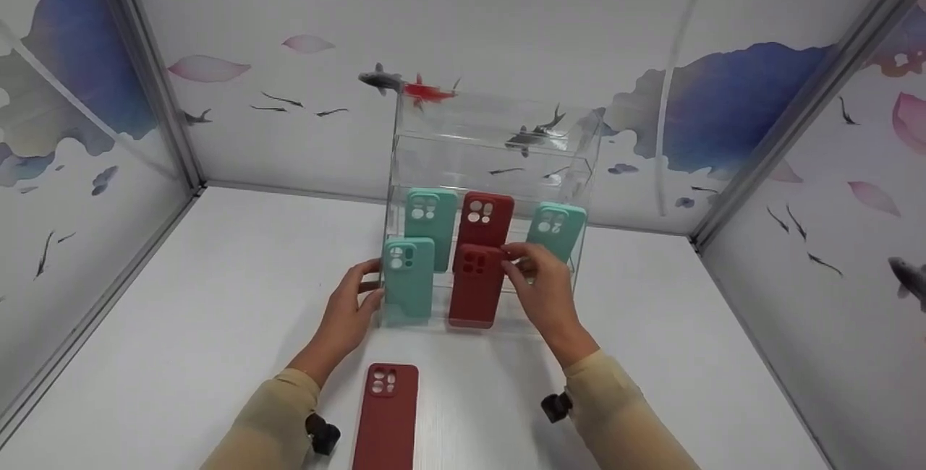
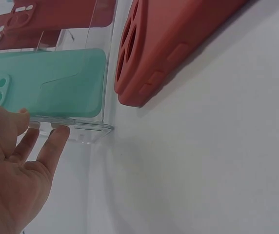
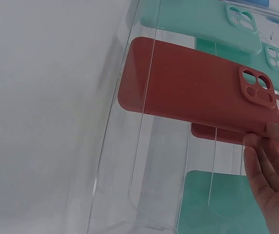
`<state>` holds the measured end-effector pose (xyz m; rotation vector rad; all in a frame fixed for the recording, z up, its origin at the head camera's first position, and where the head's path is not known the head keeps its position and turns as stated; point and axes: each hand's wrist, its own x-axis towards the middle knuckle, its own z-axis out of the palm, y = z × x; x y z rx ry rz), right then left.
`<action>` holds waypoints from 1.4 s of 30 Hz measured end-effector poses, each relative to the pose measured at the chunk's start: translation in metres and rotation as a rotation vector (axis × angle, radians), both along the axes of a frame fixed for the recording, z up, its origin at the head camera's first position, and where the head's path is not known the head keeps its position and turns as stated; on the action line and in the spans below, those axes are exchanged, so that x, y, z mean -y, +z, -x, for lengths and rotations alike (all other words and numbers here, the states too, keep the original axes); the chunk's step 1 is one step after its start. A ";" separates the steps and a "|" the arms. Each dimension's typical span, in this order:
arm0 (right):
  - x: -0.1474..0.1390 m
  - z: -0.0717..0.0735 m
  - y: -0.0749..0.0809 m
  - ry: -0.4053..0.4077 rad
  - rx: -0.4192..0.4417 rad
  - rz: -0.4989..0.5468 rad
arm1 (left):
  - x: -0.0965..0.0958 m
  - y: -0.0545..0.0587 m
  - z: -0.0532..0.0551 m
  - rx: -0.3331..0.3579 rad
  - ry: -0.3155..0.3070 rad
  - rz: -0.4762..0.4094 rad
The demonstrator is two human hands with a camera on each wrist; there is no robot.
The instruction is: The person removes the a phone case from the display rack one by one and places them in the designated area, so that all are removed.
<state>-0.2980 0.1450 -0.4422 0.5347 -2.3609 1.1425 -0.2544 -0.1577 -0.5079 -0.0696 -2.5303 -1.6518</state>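
Observation:
My right hand (image 1: 542, 285) pinches the upper right edge of a dark red phone case (image 1: 475, 296), which stands in the front tier of a clear acrylic rack (image 3: 151, 161). My left hand (image 1: 349, 311) holds the rack's left side, its thumb close to the front teal phone case (image 1: 409, 289) and its fingertips at the outer wall (image 2: 56, 131). Behind these, a teal case (image 1: 430, 228), a red case (image 1: 487, 213) and another teal case (image 1: 557, 228) stand in a higher tier. The right hand partly covers that last one.
Another red phone case (image 1: 387, 412) lies on the white table (image 1: 253, 260) in front of the rack, between the forearms. The rack's upper tiers (image 1: 492, 144) rise behind the cases. Printed panels (image 1: 470, 22) enclose the table at the back and both sides.

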 end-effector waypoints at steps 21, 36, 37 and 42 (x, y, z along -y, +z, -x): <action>0.003 -0.022 0.022 0.082 -0.093 0.073 | 0.005 0.000 0.002 -0.013 -0.028 -0.003; 0.004 -0.041 0.035 0.143 0.116 0.116 | 0.006 0.000 0.002 -0.011 -0.028 0.008; 0.004 -0.043 0.036 0.145 0.138 0.116 | 0.006 0.000 0.002 -0.008 -0.027 0.005; 0.003 -0.052 0.035 0.169 0.300 0.117 | 0.005 -0.002 0.002 -0.001 -0.025 -0.001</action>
